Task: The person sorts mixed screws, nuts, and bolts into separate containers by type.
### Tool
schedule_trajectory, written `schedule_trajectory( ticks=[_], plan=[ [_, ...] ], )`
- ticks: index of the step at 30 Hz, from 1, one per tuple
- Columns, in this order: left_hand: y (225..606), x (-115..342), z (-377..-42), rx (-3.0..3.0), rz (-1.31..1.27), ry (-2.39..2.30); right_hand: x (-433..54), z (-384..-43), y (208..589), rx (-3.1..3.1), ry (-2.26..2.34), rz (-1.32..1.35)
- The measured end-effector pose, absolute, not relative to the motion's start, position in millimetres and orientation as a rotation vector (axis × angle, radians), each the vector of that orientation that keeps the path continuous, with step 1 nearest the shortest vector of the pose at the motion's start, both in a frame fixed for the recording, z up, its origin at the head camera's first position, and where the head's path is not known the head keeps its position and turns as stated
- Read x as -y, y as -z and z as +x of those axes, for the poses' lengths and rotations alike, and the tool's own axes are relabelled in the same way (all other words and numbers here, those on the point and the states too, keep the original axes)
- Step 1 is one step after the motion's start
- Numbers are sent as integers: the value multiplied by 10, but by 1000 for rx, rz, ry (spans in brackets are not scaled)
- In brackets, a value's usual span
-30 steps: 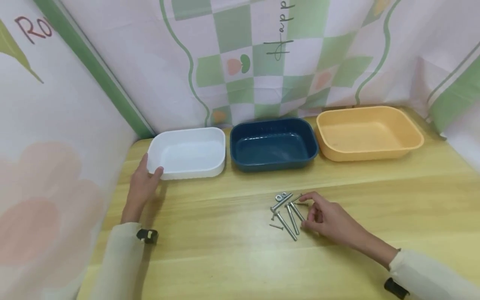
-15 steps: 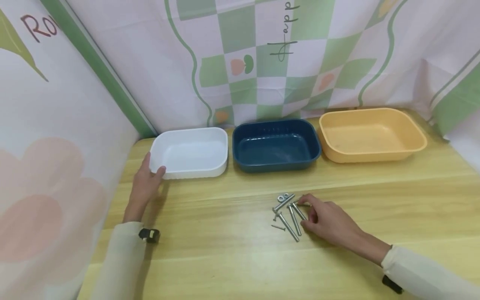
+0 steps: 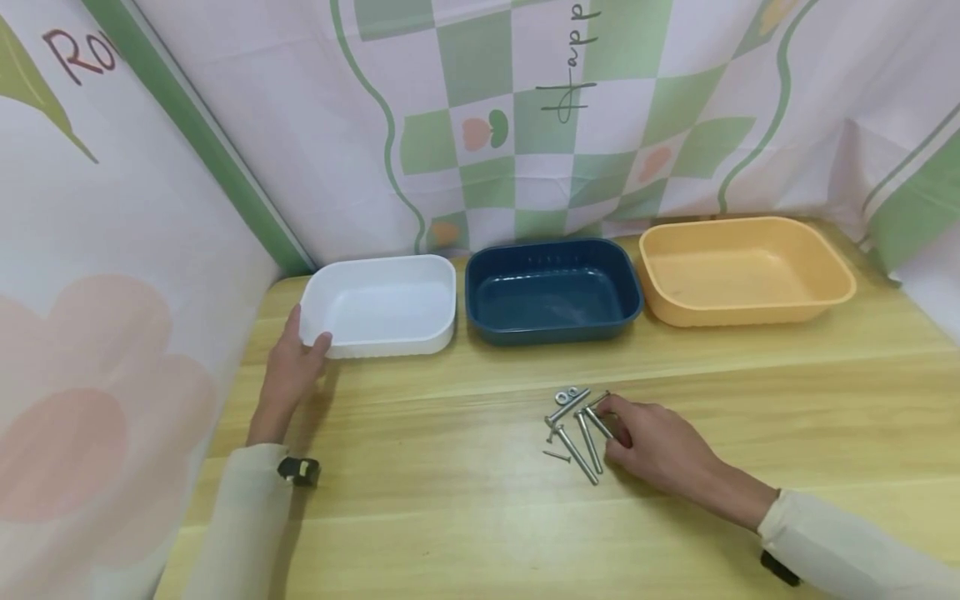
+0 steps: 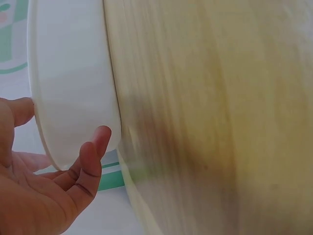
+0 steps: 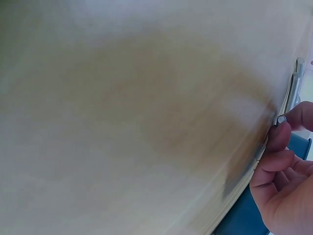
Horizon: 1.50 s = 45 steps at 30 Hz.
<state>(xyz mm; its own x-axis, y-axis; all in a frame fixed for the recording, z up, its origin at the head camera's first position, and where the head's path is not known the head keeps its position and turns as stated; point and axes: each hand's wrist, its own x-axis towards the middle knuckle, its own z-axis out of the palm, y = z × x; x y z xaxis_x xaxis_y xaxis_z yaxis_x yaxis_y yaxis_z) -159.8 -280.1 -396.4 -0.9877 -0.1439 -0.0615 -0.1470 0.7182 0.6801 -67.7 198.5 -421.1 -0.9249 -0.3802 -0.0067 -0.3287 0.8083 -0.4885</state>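
Dark blue tray: our landmark, the dark blue tray (image 3: 555, 332) stands upright on the wooden table (image 3: 420, 500), between two others.
White tray: we see the white tray (image 3: 382, 312) just left of the landmark, a narrow gap between them.
Left hand: the left hand (image 3: 291, 371), left of the landmark, grips the white tray's near left corner.
Right hand: in front of the landmark's right end, the right hand (image 3: 660, 442) pinches one bolt between thumb and index finger.
Pinched bolt: we find the pinched bolt (image 3: 599, 422) in front of the landmark's right half; whether it is lifted, we cannot tell.
Loose hardware: three long bolts (image 3: 588, 443), small screws (image 3: 557, 455) and two nuts (image 3: 562, 398) lie in front of the landmark, the nuts nearest it.
Yellow tray: the yellow tray (image 3: 750, 316) stands just right of the landmark.
Curtain: we see a checked, printed curtain (image 3: 540, 175) behind the landmark.
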Motion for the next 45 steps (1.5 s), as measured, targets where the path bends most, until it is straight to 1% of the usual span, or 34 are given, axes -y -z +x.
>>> schedule_trajectory(
  ticks=[19, 30, 45],
  plan=[
    [4000, 2823, -1602, -2884, -280, -1172, -2034, -707, 4214, -2641, 1114, -419],
    [3990, 2832, -1590, -2853, -291, -1199, -1963, -724, 4195, -2569, 1342, -491],
    [3976, 2841, -1589, -2783, -286, -1221, -1764, -877, 4073, -2473, 1498, -507]
  ],
)
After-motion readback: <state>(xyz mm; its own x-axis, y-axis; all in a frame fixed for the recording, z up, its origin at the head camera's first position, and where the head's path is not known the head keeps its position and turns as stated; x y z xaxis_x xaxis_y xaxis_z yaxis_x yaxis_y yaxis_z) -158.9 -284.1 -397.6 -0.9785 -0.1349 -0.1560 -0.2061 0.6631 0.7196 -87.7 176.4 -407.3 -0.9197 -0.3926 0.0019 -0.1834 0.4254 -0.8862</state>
